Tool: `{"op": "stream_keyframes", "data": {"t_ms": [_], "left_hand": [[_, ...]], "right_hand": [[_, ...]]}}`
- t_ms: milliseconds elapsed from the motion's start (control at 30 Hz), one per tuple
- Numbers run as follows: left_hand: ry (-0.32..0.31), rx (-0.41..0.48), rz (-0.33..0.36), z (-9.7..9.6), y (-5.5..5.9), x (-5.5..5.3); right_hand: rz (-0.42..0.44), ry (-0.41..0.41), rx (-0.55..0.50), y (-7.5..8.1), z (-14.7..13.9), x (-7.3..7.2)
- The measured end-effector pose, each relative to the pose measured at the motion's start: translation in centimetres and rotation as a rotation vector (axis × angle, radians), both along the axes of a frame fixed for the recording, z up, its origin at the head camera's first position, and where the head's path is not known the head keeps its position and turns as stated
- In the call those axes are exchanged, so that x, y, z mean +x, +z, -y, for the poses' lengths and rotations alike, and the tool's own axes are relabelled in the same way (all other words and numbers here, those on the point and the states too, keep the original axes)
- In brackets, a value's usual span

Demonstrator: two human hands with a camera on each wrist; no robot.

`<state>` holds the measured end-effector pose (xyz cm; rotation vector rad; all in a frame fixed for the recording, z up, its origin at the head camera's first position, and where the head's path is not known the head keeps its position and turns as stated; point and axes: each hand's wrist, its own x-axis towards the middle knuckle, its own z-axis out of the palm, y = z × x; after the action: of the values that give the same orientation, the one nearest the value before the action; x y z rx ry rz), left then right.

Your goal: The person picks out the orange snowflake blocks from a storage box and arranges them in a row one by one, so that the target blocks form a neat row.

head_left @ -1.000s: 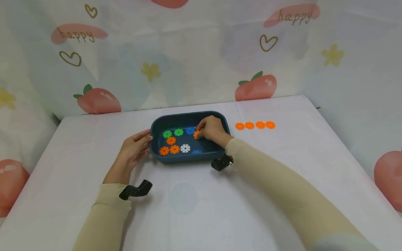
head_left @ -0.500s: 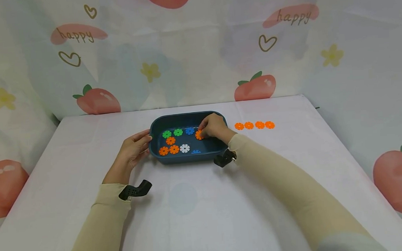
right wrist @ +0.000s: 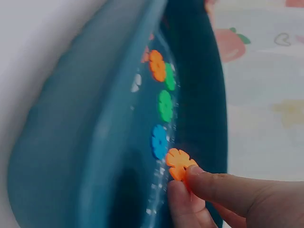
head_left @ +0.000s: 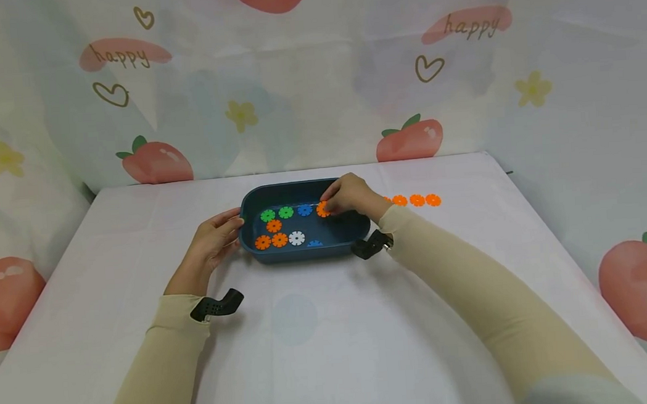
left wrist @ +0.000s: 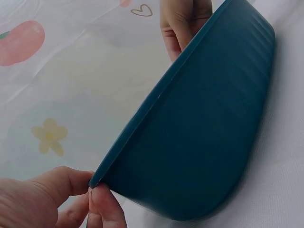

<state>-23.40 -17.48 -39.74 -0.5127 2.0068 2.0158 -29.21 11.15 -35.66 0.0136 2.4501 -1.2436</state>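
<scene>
A dark teal tray point(head_left: 333, 232) sits near the far edge of the table. My left hand point(head_left: 213, 243) pinches its left rim between thumb and fingers, which the left wrist view shows close up. Over the tray's right part, my right hand point(head_left: 353, 197) pinches an orange flower-shaped disc point(right wrist: 179, 164) by its edge. In the tray lie green discs point(head_left: 286, 212), a blue disc point(head_left: 304, 210), a white disc point(head_left: 297, 238) and several orange discs point(head_left: 279, 240). Another blue disc point(head_left: 315, 244) is partly hidden by the front wall.
Right of the tray, several orange discs point(head_left: 417, 200) lie in a row on the white table point(head_left: 300, 364); my right wrist partly covers the leftmost. A printed cloth point(head_left: 304, 73) hangs behind the table.
My right hand has moved up and slightly right, and the pinched orange disc has risen with it. My left hand keeps its place on the rim.
</scene>
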Motion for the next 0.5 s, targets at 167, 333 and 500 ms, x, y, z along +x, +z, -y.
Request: {"op": "stream_keyframes", "data": {"t_ms": [167, 333, 500], "left_hand": [[0.004, -0.002, 0.000, 0.0, 0.0, 0.0], [0.007, -0.003, 0.006, 0.1, -0.1, -0.1], [0.005, 0.005, 0.001, 0.0, -0.1, 0.0]], "right_hand": [[0.019, -0.010, -0.051, 1.2, -0.7, 0.2], [0.053, -0.008, -0.136, 1.8, -1.6, 0.3], [0.073, 0.006, -0.161, 1.9, -2.5, 0.3]]}}
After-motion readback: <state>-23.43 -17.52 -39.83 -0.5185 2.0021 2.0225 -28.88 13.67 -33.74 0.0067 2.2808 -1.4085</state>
